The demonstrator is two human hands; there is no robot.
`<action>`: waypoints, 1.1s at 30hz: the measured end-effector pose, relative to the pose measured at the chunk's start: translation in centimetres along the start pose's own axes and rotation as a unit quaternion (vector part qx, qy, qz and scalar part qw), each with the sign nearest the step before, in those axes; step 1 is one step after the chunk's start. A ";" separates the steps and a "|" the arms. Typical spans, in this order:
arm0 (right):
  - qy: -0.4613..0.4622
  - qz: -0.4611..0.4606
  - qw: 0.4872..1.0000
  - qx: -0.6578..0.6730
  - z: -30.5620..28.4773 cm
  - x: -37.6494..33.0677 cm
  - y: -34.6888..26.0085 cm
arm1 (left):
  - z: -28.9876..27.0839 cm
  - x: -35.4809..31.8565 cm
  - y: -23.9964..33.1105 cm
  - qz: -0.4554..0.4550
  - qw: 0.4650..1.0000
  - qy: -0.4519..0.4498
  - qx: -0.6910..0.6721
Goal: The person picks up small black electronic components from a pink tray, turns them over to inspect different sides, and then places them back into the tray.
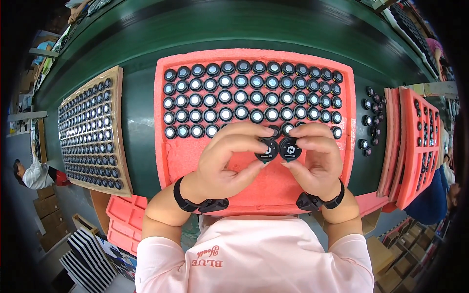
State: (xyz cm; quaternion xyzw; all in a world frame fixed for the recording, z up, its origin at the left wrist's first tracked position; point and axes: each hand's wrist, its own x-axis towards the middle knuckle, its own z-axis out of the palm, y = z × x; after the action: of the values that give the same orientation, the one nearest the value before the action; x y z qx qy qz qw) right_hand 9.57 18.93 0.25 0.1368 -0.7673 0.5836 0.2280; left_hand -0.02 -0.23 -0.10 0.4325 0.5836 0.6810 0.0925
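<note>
My left hand point(222, 163) pinches a round black device point(266, 151) between thumb and fingers. A matching round black device point(291, 150) is in my right hand point(320, 158), also held by thumb and fingertips. The two discs face up side by side, almost touching, each with a white mark and a small green edge at the bottom. Both hands are over the near half of a pink foam tray point(183, 156). Its far half carries rows of black round pieces point(225, 96) with pale tops; my fingers hide part of the nearest row.
On the left lies a brown-edged tray point(125, 161) full of black pieces. Loose black pieces point(367, 120) sit right of the pink tray, beside stacked pink foam trays point(392, 146). A green surface point(234, 29) runs along the back. People point(38, 176) are at both sides.
</note>
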 end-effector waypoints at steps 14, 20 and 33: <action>0.051 0.083 0.990 0.102 0.8 0.0 -0.3 | 1.1 0.1 0.6 -0.088 0.990 0.086 -0.074; -0.010 0.061 0.996 0.060 0.3 0.0 0.3 | -0.1 0.3 0.1 -0.019 0.998 -0.003 0.057; 0.022 0.083 0.994 0.063 0.5 -0.2 0.3 | 0.0 0.0 -0.3 -0.045 0.998 -0.033 0.015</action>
State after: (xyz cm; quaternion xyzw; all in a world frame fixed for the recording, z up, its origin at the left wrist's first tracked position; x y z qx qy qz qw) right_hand 9.51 18.54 -0.26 0.0740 -0.7323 0.6509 0.1860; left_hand -0.10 -0.15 -0.36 0.4291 0.6094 0.6527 0.1359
